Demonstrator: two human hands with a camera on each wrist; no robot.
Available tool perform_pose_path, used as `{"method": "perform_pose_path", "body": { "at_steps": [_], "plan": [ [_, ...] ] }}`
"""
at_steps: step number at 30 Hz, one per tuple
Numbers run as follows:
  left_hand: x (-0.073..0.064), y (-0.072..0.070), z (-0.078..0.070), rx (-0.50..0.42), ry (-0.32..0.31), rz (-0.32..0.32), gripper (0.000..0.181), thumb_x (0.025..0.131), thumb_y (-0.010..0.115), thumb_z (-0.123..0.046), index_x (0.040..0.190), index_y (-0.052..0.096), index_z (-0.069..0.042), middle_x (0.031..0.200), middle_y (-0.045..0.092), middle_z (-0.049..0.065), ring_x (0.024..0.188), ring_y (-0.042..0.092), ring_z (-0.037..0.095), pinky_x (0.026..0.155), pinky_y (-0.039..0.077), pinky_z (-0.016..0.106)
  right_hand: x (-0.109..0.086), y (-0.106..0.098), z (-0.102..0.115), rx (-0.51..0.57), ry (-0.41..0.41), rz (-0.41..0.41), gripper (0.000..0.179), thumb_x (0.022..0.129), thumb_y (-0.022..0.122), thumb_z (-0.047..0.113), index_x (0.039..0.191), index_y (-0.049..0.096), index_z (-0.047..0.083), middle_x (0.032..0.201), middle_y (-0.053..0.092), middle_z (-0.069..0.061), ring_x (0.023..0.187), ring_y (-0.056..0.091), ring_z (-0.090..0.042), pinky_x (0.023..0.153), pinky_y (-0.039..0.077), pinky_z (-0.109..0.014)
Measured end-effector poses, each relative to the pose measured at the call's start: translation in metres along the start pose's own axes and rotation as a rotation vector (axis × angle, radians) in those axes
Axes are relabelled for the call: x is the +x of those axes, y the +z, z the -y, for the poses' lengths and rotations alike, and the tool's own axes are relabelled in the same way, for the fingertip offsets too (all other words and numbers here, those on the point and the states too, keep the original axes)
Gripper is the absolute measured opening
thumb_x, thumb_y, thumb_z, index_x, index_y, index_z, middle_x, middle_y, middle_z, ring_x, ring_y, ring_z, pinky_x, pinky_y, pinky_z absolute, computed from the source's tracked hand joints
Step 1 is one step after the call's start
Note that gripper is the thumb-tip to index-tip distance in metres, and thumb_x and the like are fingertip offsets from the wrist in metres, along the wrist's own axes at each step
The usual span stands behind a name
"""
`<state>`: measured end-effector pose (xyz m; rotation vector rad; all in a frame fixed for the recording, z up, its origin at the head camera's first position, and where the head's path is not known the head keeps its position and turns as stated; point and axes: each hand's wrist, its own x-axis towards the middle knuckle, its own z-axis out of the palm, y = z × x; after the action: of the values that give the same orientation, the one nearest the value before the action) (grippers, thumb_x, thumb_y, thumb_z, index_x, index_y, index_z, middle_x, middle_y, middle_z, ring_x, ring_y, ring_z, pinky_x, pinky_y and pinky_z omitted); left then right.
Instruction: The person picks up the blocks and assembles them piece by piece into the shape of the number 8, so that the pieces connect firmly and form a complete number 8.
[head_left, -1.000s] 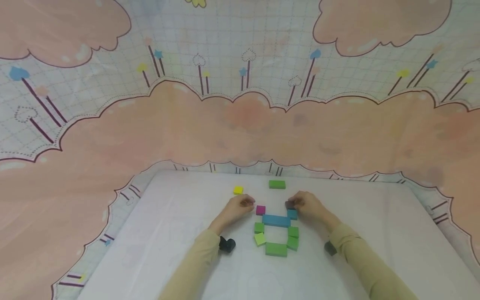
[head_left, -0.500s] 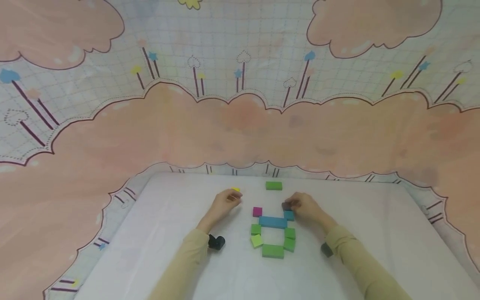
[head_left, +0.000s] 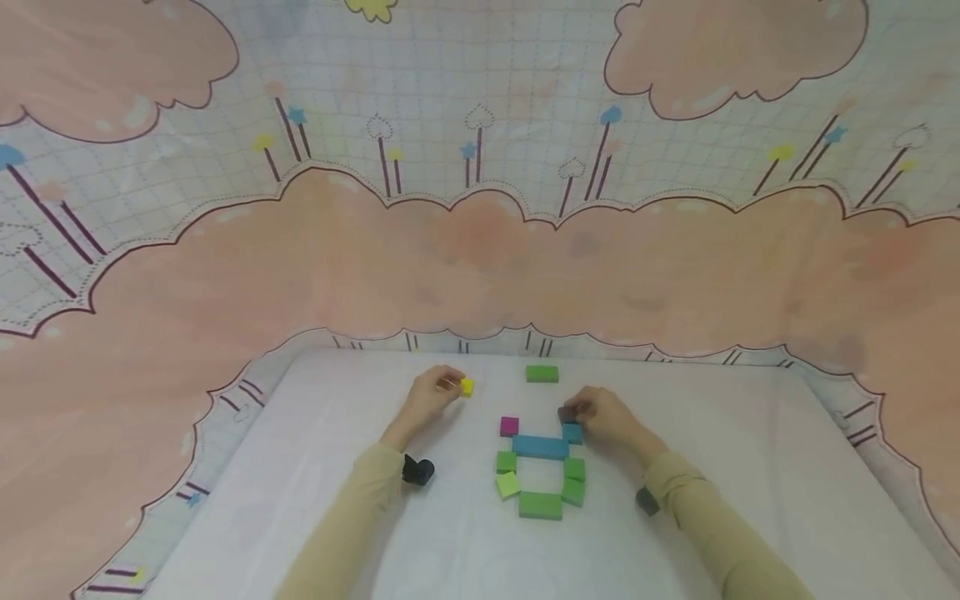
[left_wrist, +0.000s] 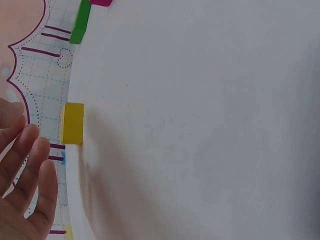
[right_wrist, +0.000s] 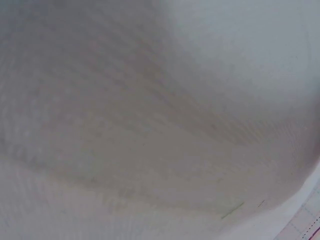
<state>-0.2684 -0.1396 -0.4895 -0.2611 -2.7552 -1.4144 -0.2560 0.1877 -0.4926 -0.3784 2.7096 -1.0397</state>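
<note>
My left hand [head_left: 427, 400] is at the far left of the table, its fingertips close beside a yellow block [head_left: 467, 387]. In the left wrist view the loosely bent fingers are apart from the yellow block [left_wrist: 73, 123]. A small dark block [head_left: 567, 414] is pinched by my right hand [head_left: 611, 418], just behind a small teal block [head_left: 572, 433]. The teal block touches the right end of a long blue block [head_left: 541, 447]. At its left end lies a magenta block [head_left: 509, 427]. The right wrist view is too blurred to show the fingers.
Toward me, several green blocks run down both sides below the blue block, and a longer green block [head_left: 540, 506] closes the front. Another green block [head_left: 542, 374] lies near the back edge. A patterned cloth [head_left: 480, 267] hangs behind the white table [head_left: 300, 500].
My left hand has moved left and away from me, from beside the magenta block to the yellow block. My right hand stays with the dark block behind the teal one.
</note>
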Motion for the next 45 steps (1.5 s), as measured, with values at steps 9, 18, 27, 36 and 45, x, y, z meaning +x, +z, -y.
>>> {"method": "perform_pose_path", "body": {
  "at_steps": [9, 18, 27, 36, 45],
  "plan": [
    [0.008, -0.007, 0.003, 0.01, -0.037, 0.041, 0.025, 0.089, 0.064, -0.011, 0.113, 0.064, -0.006, 0.114, 0.063, 0.013, 0.103, 0.06, 0.027, 0.078, 0.055, 0.032, -0.001, 0.001, 0.001, -0.008, -0.027, 0.002, 0.034, 0.082, 0.058, -0.007, 0.11, 0.069, 0.009, 0.104, 0.069, -0.003, 0.104, 0.062, -0.024, 0.094, 0.051, -0.045],
    [0.014, -0.006, 0.011, 0.009, -0.059, 0.076, 0.031, 0.087, 0.065, -0.008, 0.117, 0.061, -0.004, 0.122, 0.06, 0.017, 0.11, 0.059, 0.031, 0.084, 0.055, 0.037, -0.001, 0.0, 0.005, -0.002, -0.014, 0.001, 0.034, 0.082, 0.057, -0.006, 0.109, 0.07, 0.011, 0.103, 0.069, -0.001, 0.105, 0.061, -0.023, 0.096, 0.05, -0.045],
    [0.017, -0.004, 0.013, 0.054, -0.082, 0.12, 0.036, 0.086, 0.065, -0.006, 0.122, 0.06, -0.007, 0.127, 0.058, 0.015, 0.118, 0.055, 0.032, 0.101, 0.047, 0.046, -0.001, 0.0, 0.004, 0.018, 0.0, 0.005, 0.036, 0.082, 0.057, -0.008, 0.111, 0.069, 0.01, 0.106, 0.069, -0.002, 0.105, 0.061, -0.023, 0.095, 0.051, -0.045],
    [0.021, -0.001, 0.017, 0.075, -0.057, 0.135, 0.037, 0.084, 0.066, -0.004, 0.12, 0.061, -0.006, 0.123, 0.061, 0.014, 0.116, 0.056, 0.031, 0.103, 0.045, 0.046, 0.001, -0.001, 0.003, -0.004, -0.008, -0.004, 0.034, 0.081, 0.058, -0.008, 0.109, 0.07, 0.007, 0.104, 0.069, -0.004, 0.102, 0.061, -0.023, 0.093, 0.052, -0.044],
    [0.019, -0.002, 0.017, 0.087, 0.0, 0.128, 0.033, 0.083, 0.067, -0.005, 0.116, 0.064, -0.006, 0.12, 0.062, 0.016, 0.114, 0.056, 0.034, 0.102, 0.045, 0.048, 0.0, -0.001, 0.002, -0.013, -0.044, -0.005, 0.034, 0.08, 0.058, -0.007, 0.11, 0.07, 0.006, 0.104, 0.069, -0.005, 0.102, 0.061, -0.024, 0.093, 0.052, -0.044]
  ]
}}
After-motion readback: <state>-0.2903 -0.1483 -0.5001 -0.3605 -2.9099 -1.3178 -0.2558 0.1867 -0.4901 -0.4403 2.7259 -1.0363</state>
